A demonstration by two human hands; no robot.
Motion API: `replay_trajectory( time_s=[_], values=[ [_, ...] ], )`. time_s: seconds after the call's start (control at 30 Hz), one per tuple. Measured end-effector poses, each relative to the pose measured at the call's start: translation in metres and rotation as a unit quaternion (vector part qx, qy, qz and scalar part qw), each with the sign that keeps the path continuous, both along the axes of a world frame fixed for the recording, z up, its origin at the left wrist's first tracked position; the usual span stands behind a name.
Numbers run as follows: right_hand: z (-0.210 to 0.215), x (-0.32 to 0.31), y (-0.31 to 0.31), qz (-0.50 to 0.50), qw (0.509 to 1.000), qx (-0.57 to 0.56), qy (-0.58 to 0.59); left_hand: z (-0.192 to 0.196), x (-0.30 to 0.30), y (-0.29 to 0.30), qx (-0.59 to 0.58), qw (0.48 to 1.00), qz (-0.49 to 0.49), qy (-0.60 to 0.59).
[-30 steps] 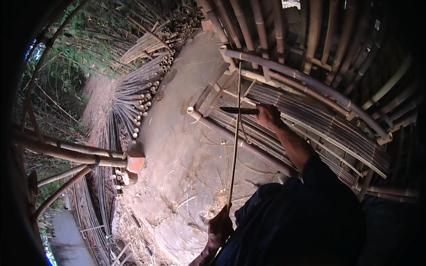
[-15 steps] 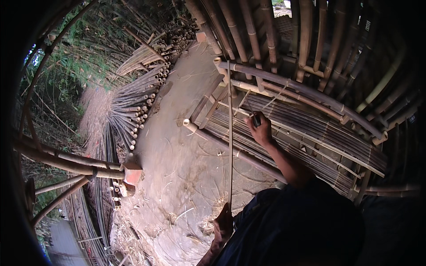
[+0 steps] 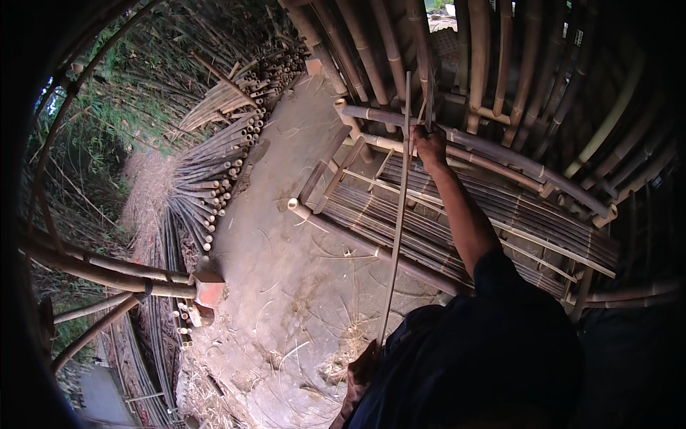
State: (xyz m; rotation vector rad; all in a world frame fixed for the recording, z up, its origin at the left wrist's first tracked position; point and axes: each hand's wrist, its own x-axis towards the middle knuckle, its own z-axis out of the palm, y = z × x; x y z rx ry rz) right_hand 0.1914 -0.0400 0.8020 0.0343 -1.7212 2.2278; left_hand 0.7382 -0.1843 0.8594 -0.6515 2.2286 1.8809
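A long, thin bamboo strip point(image 3: 400, 236) stands nearly upright in view, tilted slightly to the right at its far end. At its near end, low in the picture, my left hand point(image 3: 361, 368) is closed around it, partly in shadow. My right arm is stretched out far ahead. The right hand point(image 3: 430, 148) is closed on a knife point(image 3: 430, 100), whose narrow blade points away from me, close beside the strip's far part. The knife's handle is covered by my fingers. Whether the blade touches the strip, I cannot tell.
A bamboo bench point(image 3: 493, 222) with a slatted seat lies under my right arm. Bamboo poles point(image 3: 482, 64) lean behind it. Cut poles point(image 3: 207, 179) are stacked to the left, beside a post on a red block point(image 3: 209, 293). Thin shavings point(image 3: 293, 350) litter the ground.
My right hand has moved farther away with the knife, from over the bench seat to its back rail. The strip's far end has swung right; the view has shifted slightly.
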Motion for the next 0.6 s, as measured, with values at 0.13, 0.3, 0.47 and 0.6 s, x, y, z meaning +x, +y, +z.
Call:
replay_trajectory(
  time_s=[0.13,0.3,0.47,0.6],
  values=[
    [-0.014,-0.012,0.005,0.003,0.999,0.043,-0.011,-0.001,0.012,-0.008,0.043,0.999,-0.013,-0.025],
    [-0.024,-0.015,0.006,0.013,0.995,0.096,0.035,0.000,0.031,-0.024,0.081,0.995,-0.013,-0.056],
    [-0.013,-0.017,0.005,-0.027,0.974,0.215,0.065,-0.002,0.035,-0.033,0.113,0.991,-0.014,-0.074],
    [-0.001,-0.001,0.001,-0.009,0.948,0.306,0.085,-0.012,0.027,-0.036,0.146,0.986,-0.019,-0.085]
  ],
)
